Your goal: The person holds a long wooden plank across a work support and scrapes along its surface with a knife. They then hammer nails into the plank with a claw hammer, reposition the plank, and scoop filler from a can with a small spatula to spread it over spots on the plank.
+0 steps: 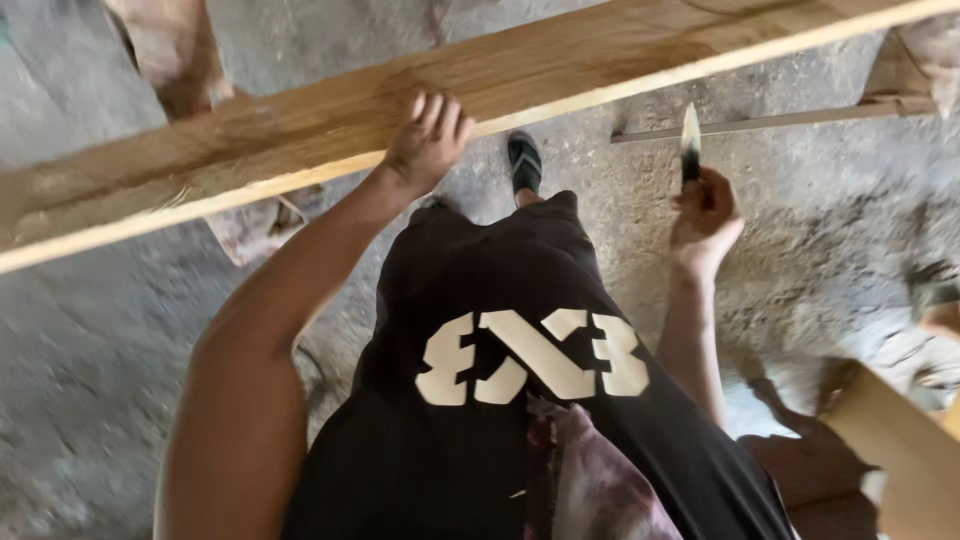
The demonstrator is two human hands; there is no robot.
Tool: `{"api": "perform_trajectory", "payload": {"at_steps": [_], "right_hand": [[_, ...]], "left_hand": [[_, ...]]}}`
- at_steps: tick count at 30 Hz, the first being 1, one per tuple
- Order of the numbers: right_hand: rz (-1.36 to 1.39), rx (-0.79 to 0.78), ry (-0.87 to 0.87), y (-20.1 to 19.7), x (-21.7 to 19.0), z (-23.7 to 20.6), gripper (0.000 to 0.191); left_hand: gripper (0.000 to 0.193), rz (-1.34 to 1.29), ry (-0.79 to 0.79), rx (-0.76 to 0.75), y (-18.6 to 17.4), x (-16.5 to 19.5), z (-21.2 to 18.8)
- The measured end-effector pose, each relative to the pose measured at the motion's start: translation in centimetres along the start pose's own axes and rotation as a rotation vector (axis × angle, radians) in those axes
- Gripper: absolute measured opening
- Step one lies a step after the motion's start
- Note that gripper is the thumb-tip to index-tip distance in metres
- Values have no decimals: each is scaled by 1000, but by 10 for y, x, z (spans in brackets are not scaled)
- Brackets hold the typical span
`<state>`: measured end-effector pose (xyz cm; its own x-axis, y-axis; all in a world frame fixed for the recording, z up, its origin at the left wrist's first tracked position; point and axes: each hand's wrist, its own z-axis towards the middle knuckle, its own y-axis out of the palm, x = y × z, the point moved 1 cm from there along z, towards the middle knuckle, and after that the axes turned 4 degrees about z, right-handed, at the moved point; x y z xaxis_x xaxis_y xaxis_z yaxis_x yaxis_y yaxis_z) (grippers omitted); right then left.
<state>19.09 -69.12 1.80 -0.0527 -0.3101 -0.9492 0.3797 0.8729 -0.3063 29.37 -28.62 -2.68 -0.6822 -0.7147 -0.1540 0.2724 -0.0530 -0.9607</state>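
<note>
Head-worn view, steeply downward, close.

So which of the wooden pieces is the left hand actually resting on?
The wide plank crossing the picture: the left hand lies on its near edge. The thin strip beyond the right hand goes untouched.
</note>
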Motion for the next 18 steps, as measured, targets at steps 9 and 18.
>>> {"api": "perform_trajectory", "payload": {"at_steps": [9, 18], "right_hand": [[-29, 154, -258, 49, 20, 68, 30], [288, 217, -395, 88, 27, 141, 44]], "left_hand": [[38, -214, -200, -53, -40, -43, 51], [36, -197, -298, -151, -35, -55, 54]]}}
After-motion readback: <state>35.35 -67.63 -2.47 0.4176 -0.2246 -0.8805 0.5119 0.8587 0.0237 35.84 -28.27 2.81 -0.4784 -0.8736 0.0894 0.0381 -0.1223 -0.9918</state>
